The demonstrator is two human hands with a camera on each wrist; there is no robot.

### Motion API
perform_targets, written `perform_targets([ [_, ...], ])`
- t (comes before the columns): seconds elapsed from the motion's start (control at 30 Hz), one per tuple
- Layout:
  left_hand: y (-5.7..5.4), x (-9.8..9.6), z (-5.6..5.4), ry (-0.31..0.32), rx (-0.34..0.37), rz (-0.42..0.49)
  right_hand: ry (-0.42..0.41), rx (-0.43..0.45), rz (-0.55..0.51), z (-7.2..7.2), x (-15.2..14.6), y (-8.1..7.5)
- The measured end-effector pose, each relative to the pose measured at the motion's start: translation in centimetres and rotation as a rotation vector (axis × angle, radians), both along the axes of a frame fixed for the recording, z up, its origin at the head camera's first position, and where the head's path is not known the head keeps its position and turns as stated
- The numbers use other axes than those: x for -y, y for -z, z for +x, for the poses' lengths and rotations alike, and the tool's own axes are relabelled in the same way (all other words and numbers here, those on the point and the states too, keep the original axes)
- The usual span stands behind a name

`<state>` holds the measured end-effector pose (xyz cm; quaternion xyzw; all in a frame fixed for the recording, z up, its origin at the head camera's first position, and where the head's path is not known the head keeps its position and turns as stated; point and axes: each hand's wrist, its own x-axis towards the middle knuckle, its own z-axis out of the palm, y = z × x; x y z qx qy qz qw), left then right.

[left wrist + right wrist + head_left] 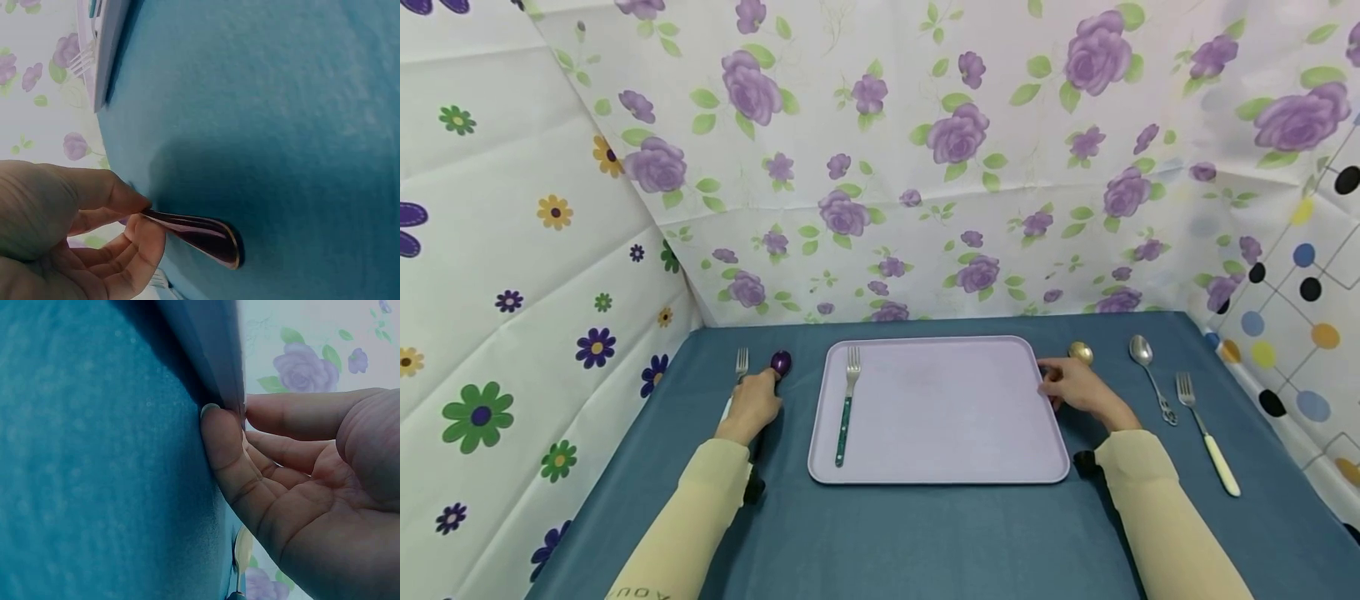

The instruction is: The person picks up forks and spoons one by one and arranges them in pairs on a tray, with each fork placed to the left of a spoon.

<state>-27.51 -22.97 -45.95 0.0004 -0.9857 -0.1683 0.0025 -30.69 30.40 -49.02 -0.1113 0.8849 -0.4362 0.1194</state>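
pinching the purple spoon (781,362) by its handle: left hand (756,406), left of frame center. right hand (1078,387) has thumb and finger on the right rim of the lilac tray (940,408), mid-frame on the tabletop (925,542). green-handled fork (844,425) on tray's left side. gold spoon (1081,352) just beside right hand. far-left fork (742,360) seems white-handled, mostly hidden by left hand.

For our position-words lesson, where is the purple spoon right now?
In the head view, the purple spoon is held by the left hand, left of the tray, with a fork on its left.
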Motion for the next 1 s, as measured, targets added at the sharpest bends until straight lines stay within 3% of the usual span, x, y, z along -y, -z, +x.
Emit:
perform_targets([
  [0.53, -1.0, -1.4, 0.0, 0.011, 0.005, 0.039, -0.002, -0.014, 0.002, 0.2, 0.3, -0.2],
  [1.0, -1.7, -2.8, 0.0, 0.059, -0.010, 0.036, -0.012, -0.010, 0.024, 0.1, -0.1, 0.2],
])
